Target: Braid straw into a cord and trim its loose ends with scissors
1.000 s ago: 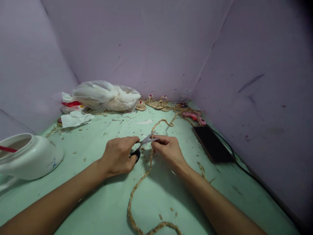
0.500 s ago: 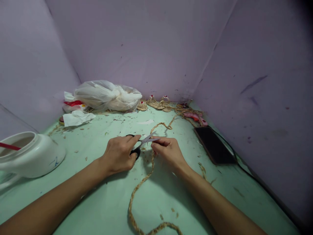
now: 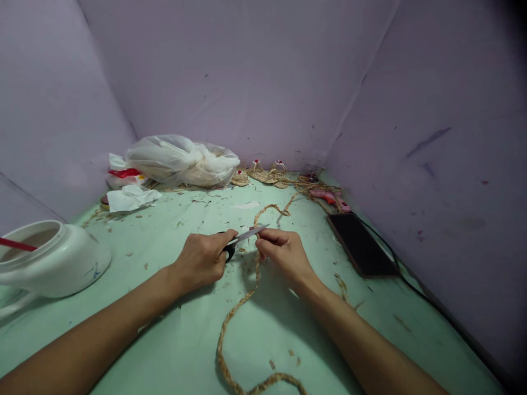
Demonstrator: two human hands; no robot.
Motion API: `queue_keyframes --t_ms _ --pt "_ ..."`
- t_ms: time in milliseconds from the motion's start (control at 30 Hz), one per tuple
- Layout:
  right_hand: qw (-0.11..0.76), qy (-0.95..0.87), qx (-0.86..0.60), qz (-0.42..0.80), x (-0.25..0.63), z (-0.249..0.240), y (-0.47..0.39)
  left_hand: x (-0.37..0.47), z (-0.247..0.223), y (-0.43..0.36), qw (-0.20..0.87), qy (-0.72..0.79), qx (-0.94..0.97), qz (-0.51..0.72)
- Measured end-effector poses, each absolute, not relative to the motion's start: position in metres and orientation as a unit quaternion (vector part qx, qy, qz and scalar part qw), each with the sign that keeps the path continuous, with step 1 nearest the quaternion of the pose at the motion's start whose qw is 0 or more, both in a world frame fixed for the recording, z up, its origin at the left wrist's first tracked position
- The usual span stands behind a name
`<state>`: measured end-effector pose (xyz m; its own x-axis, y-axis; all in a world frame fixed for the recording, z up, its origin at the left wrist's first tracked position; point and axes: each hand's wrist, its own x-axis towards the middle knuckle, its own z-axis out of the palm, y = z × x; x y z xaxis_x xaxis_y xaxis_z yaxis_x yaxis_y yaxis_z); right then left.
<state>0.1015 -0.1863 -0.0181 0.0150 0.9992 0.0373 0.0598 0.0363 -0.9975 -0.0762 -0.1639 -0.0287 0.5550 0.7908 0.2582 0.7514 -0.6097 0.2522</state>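
My left hand [image 3: 205,258] is closed round the black handles of a pair of scissors [image 3: 248,234]. Their blades are together and point right, lying across a braided straw cord just above my right fingertips. My right hand [image 3: 285,249] pinches that braided cord [image 3: 223,340] between thumb and fingers. From the pinch, the cord curves down to the front edge of view and also runs up toward the back of the table. Whether the blades have cut any strand cannot be made out.
A white pot [image 3: 78,263] with a red stick stands at left. A knotted plastic bag [image 3: 181,162] and crumpled tissue [image 3: 132,198] lie at the back left. Small woven pieces [image 3: 265,175] rest by the wall. A phone [image 3: 364,245] with a black cable [image 3: 444,312] lies right.
The scissor blades, apart half a second ago, have come together at the cord as my left hand squeezed the handles. My right hand has stayed in place.
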Motion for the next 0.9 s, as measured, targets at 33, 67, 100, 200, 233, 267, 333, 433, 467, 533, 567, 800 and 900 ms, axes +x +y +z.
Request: queue_keyframes --t_ms 33,67,100,200,233,267,333,433,467,533,567,800,900 --pt "0.501 -0.509 -0.509 0.480 0.101 -0.018 -0.186 -0.076 -0.028 -0.163 0.090 0.443 0.869 0.200" --pt "0.504 -0.495 -0.511 0.490 0.101 -0.018 -0.186 -0.075 -0.027 -0.162 0.132 0.451 0.851 0.235" --pt "0.505 -0.482 -0.512 0.501 0.100 -0.019 -0.185 -0.074 -0.026 -0.162 0.183 0.462 0.823 0.275" --pt "0.505 -0.460 -0.501 0.531 0.097 -0.021 -0.185 -0.067 -0.022 -0.163 0.364 0.493 0.697 0.373" --pt "0.503 -0.461 -0.492 0.541 0.097 -0.021 -0.186 -0.064 -0.020 -0.166 0.421 0.498 0.654 0.384" --pt "0.498 -0.465 -0.482 0.551 0.096 -0.022 -0.187 -0.060 -0.018 -0.169 0.470 0.500 0.616 0.385" --pt "0.478 -0.483 -0.468 0.565 0.094 -0.022 -0.189 -0.052 -0.015 -0.176 0.541 0.495 0.564 0.380" --pt "0.462 -0.502 -0.460 0.569 0.093 -0.022 -0.192 -0.045 -0.015 -0.182 0.613 0.470 0.514 0.373" --pt "0.462 -0.500 -0.460 0.570 0.092 -0.022 -0.192 -0.044 -0.017 -0.183 0.628 0.465 0.500 0.373" --pt "0.470 -0.482 -0.460 0.578 0.092 -0.023 -0.193 -0.044 -0.021 -0.183 0.644 0.462 0.479 0.377" --pt "0.474 -0.471 -0.463 0.582 0.091 -0.023 -0.192 -0.044 -0.022 -0.183 0.647 0.462 0.474 0.379" --pt "0.502 -0.490 -0.501 0.507 0.092 -0.026 -0.192 -0.040 -0.022 -0.187 0.647 0.468 0.469 0.376" --pt "0.520 -0.460 -0.514 0.504 0.093 -0.025 -0.191 -0.038 -0.023 -0.190 0.646 0.474 0.474 0.366"
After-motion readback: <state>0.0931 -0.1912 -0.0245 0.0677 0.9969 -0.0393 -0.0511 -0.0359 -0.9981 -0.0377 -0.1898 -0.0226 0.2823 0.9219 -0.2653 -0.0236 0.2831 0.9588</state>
